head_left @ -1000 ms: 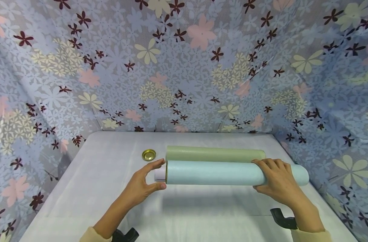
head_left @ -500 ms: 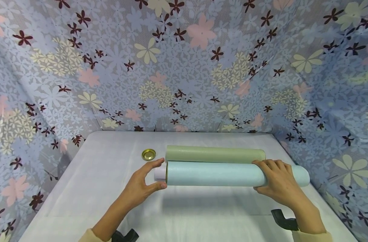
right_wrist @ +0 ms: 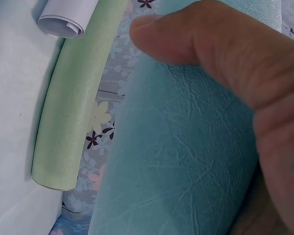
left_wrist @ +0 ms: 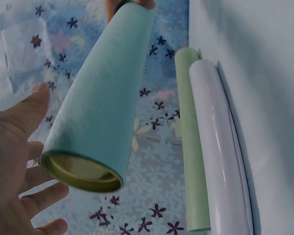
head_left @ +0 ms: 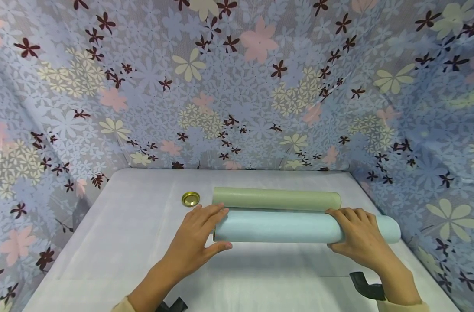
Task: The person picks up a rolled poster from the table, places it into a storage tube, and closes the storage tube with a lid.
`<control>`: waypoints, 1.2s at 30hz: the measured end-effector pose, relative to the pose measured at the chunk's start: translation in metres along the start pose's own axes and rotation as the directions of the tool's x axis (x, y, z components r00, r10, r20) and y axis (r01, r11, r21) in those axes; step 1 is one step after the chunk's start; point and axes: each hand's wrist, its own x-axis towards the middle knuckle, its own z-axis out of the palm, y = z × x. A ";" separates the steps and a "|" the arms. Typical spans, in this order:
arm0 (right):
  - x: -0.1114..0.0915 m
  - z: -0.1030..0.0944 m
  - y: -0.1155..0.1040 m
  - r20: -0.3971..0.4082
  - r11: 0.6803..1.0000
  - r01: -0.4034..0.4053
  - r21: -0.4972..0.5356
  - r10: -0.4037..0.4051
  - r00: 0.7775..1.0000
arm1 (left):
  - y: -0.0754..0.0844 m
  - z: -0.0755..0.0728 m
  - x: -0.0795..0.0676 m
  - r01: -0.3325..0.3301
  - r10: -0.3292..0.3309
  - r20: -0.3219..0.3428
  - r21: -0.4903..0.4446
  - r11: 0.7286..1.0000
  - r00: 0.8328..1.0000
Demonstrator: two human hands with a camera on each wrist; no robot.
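Observation:
My right hand grips a light blue cardboard tube near its right end, thumb below and fingers over the top. The tube lies level above the white table. At its left end a gold metal rim shows in the left wrist view. My left hand is at that end, fingers spread and loosely bent, thumb apart from them. A gap shows between this hand and the tube in the left wrist view. On the table, a white paper roll lies alongside a pale green tube; the blue tube and left hand hide the roll in the head view.
A round gold lid lies left of the green tube. The white table is bordered by flowered cloth at the back and both sides.
My left hand has moved right, so its fingers now overlap the blue tube's left end and cover the white roll's end. The right hand and the tube have shifted slightly down in view.

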 end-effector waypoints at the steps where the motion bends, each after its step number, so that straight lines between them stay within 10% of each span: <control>1: -0.001 0.000 0.000 0.000 1.000 0.000 0.000 0.000 1.000 | 0.002 0.001 0.001 -0.021 0.021 0.010 0.023 1.000 1.000; 14: -0.018 -0.005 0.006 0.033 1.000 -0.021 -0.011 0.022 0.999 | 0.017 0.018 0.005 -0.154 0.141 0.084 0.170 0.973 0.986; 36: -0.045 0.013 0.012 0.247 0.995 -0.098 -0.002 0.095 0.964 | 0.023 0.056 -0.015 -0.075 0.046 0.216 0.127 0.989 0.975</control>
